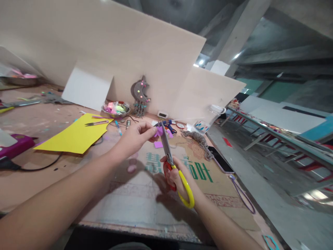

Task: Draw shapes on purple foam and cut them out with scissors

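Observation:
Between the fingers of my left hand (142, 135) is a small purple paper piece (159, 131), pinched above the work surface. My right hand (179, 173) grips a pair of scissors (168, 149) with one yellow and one red handle. Their blades point up and away, right beside the purple piece; whether they touch it I cannot tell. Under my hands lies a cardboard sheet (223, 205) with green printed characters. A purple paper scrap (158, 144) rests on it, just beyond the scissors. Behind my left fingers is a blue glue gun (168, 123), partly hidden.
Yellow paper (75, 139) with thread snips (96, 123) on it lies left. A bowl of colourful bits (116, 109) and a grey moon ornament (141, 92) stand at the back. Grey cord (199, 140), a phone (221, 159) and a clear jar (208, 119) sit near the right edge.

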### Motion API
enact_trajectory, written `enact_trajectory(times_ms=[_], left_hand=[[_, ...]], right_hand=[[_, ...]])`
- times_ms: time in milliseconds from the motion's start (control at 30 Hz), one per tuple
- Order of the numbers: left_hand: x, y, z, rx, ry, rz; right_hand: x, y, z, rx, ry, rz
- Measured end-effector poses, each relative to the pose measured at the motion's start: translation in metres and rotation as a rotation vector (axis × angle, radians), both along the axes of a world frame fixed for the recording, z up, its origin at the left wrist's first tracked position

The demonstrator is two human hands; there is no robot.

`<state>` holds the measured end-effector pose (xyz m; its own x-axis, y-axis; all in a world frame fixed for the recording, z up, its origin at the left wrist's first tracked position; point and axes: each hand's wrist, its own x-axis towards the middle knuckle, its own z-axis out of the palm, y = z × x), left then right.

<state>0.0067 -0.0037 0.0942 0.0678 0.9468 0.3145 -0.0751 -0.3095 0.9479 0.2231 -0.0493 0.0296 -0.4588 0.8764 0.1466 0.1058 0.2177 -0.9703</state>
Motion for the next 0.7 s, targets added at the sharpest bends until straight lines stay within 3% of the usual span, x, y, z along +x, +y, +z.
enact_trajectory(times_ms=[333,700], left_hand=[[0.0047,-0.0034,-0.0039,-0.026,-0.028,-0.093],[0.0076,-0.0031,-0.0102,0.035,-0.012,-0.053]], right_hand=[[0.0023,0.0040,-0.0064,0.061,0.020,0.017],[0.0016,0.0034,-0.0072,0.034,0.037,0.006]])
